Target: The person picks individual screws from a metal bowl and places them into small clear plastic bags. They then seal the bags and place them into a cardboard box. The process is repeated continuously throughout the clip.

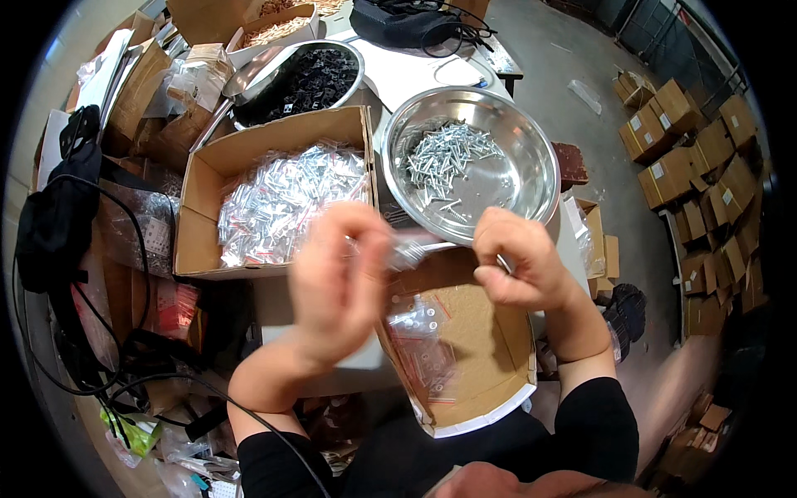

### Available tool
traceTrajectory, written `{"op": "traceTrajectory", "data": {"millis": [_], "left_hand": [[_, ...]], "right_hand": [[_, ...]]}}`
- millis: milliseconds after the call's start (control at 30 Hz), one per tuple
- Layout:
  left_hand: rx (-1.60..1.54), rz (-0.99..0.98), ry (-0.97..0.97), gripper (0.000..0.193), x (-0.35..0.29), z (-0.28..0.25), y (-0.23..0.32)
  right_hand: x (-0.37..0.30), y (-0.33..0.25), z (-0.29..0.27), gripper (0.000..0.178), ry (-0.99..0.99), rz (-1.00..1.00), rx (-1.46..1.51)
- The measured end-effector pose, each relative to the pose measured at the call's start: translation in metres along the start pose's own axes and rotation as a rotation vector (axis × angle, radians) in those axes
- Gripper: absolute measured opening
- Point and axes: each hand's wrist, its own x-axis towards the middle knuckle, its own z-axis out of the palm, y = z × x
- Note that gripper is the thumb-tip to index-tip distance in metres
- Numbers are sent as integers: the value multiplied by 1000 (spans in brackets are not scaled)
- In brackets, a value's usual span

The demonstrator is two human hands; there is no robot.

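Evidently laid out for short reaches: steel bowl (519,181) of screws (452,153) by the tabletop's (365,360) right edge, carton (332,129) of filled bags (290,195) to its left, shallow box (491,336) at the near edge. Left hand (342,270), blurred, seems pinched on a clear bag (407,253); right hand (521,261) curled round a shiny piece (503,264), probably a screw. Both near the box, perhaps to catch drops.
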Motion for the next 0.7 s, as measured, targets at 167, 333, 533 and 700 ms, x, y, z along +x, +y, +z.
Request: {"op": "traceTrajectory", "data": {"millis": [167,333,533,700], "left_hand": [[203,149,346,19,20,-29,1],[408,117,-604,16,0,7,6],[970,31,-964,10,-32,41,-5],[905,66,-984,9,-29,44,-1]], "right_hand": [[-1,14,-7,11,186,107,-71],[4,23,-5,13,232,203,-186],[6,41,-14,14,163,317,-394],[17,70,-28,17,-97,437,-609]]}}
